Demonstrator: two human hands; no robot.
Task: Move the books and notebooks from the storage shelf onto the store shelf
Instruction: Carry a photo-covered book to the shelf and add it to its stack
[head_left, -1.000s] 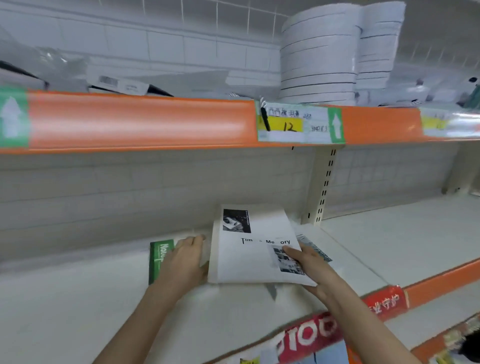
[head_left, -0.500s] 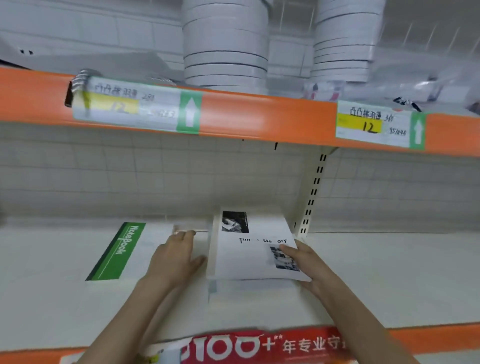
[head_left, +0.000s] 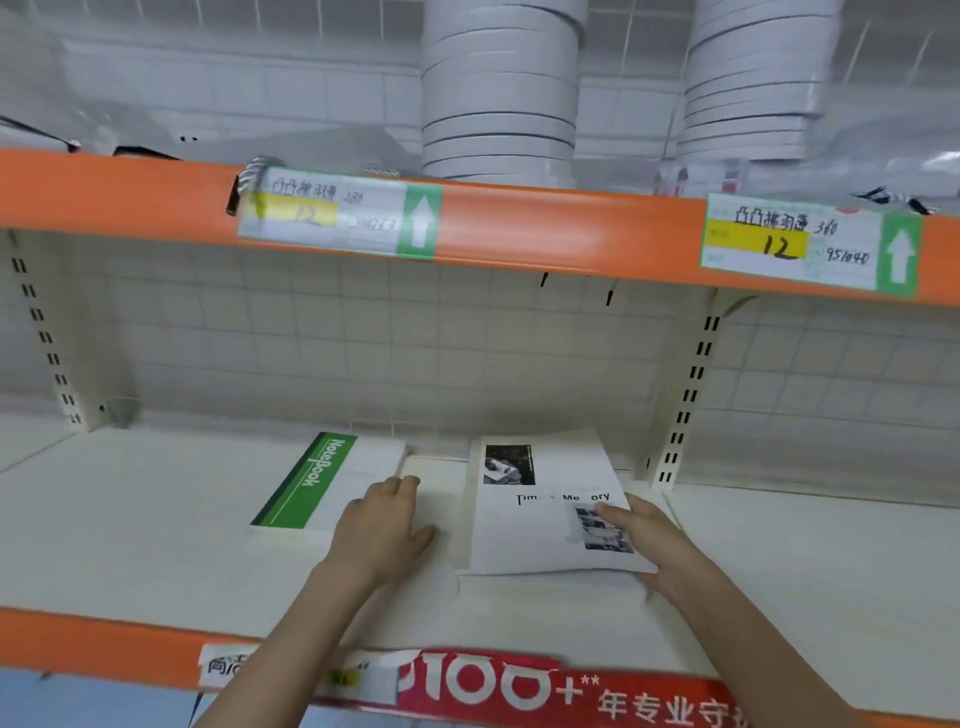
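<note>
A white book (head_left: 540, 519) titled "Time Memory" lies on top of a stack on the white store shelf (head_left: 156, 545). My right hand (head_left: 649, 545) grips its right front corner, thumb on the cover. My left hand (head_left: 382, 530) rests flat on the shelf just left of the book, fingers lightly curled toward a flat white item (head_left: 431, 467) behind it. A green and white notebook (head_left: 332, 480) marked "NoteBook" lies flat to the left, apart from both hands.
An orange rail (head_left: 519, 228) with two price tags runs overhead, with stacks of white discs (head_left: 498, 98) on the upper shelf. A slotted upright (head_left: 685, 395) stands just right of the book. A red banner (head_left: 545, 691) covers the shelf's front edge.
The view has swung from the left to face the shelf squarely. The book has settled flat onto the stack. Both hands have stayed beside it.
</note>
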